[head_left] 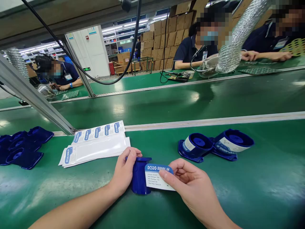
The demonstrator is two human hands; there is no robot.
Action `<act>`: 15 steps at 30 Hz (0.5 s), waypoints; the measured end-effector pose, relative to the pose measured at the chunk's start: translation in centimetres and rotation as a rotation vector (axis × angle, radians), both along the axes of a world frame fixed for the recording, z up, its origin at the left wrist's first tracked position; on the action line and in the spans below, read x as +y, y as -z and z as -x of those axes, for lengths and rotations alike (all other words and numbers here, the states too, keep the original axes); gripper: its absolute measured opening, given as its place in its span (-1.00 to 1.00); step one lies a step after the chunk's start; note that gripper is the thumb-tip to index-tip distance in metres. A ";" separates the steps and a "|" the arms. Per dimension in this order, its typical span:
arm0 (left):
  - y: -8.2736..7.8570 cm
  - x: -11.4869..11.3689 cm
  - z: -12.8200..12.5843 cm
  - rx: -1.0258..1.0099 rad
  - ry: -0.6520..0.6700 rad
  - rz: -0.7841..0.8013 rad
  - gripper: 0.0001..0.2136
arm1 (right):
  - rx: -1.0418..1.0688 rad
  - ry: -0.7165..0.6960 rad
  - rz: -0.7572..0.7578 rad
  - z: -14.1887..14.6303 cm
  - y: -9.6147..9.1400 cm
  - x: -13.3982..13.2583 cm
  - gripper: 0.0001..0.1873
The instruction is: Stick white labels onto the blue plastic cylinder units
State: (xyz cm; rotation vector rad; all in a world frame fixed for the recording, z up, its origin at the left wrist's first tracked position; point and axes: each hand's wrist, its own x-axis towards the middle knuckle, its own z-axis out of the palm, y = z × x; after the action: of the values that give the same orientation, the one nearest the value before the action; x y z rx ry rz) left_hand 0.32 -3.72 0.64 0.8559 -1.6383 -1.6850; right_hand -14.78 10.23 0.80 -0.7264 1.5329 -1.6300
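Note:
A dark blue plastic housing (pixel 141 178) rests on the green bench in front of me. My left hand (pixel 126 168) is closed around its left side, with the thumb near the upper rim. Between the thumb and fingers of my right hand (pixel 190 181) is a white and blue label (pixel 154 183), printed "DC52Q-5000L/H". The label's left edge lies against or just in front of the housing's right side; whether it is stuck there I cannot tell. Sheets of similar labels (pixel 100 149) lie beyond my left hand, some labels still on the backing.
Two blue housings with labels (pixel 197 143) (pixel 234 140) stand to the right. Several without visible labels (pixel 23 157) are grouped at the far left. A metal post (pixel 47 108) slants at the left. Co-workers (pixel 190 51) sit across the bench, near a silver duct (pixel 238 41).

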 end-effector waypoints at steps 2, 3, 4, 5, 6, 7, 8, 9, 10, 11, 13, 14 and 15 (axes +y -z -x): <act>-0.2 0.1 0.0 -0.023 0.011 0.031 -0.53 | -0.005 -0.001 -0.010 -0.1 0.2 0.2 -0.55; -0.3 0.1 0.0 -0.029 0.011 0.046 -0.53 | 0.002 -0.012 -0.013 -0.1 0.3 0.3 -0.55; -0.3 0.1 0.0 -0.033 0.009 0.057 -0.54 | 0.013 -0.032 -0.015 0.0 0.6 0.5 -0.56; -0.3 0.1 0.0 -0.035 0.007 0.065 -0.54 | 0.026 -0.048 -0.017 0.0 0.8 0.6 -0.56; -0.3 0.1 -0.1 -0.038 0.003 0.071 -0.55 | 0.035 -0.059 -0.021 0.1 1.0 0.6 -0.57; -0.3 0.1 -0.1 -0.040 -0.002 0.074 -0.55 | 0.039 -0.062 -0.023 0.2 1.1 0.7 -0.58; -0.3 0.1 -0.1 -0.041 -0.008 0.077 -0.55 | 0.039 -0.062 -0.025 0.1 1.2 0.7 -0.58; -0.3 0.1 0.0 -0.043 -0.014 0.078 -0.56 | 0.034 -0.059 -0.029 0.0 1.2 0.7 -0.58; -0.3 0.1 0.0 -0.045 -0.019 0.078 -0.56 | 0.027 -0.048 -0.036 -0.2 1.0 0.7 -0.57; -0.3 0.1 0.0 -0.046 -0.024 0.077 -0.56 | 0.017 -0.030 -0.043 -0.5 0.8 0.7 -0.57; -0.4 0.1 0.0 -0.051 -0.029 0.077 -0.57 | 0.000 0.012 -0.059 -1.2 0.2 0.6 -0.54; -0.4 0.1 0.0 -0.052 -0.030 0.078 -0.57 | -0.006 0.030 -0.064 -1.5 -0.1 0.5 -0.53; -0.4 0.2 0.0 -0.052 -0.032 0.079 -0.57 | -0.008 0.041 -0.065 -1.8 -0.3 0.5 -0.52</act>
State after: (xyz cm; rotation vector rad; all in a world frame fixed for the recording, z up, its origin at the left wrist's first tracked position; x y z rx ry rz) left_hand 0.36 -3.56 1.02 0.8891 -1.7053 -1.5776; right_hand -13.00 10.75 1.13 -0.6561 1.5968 -1.6032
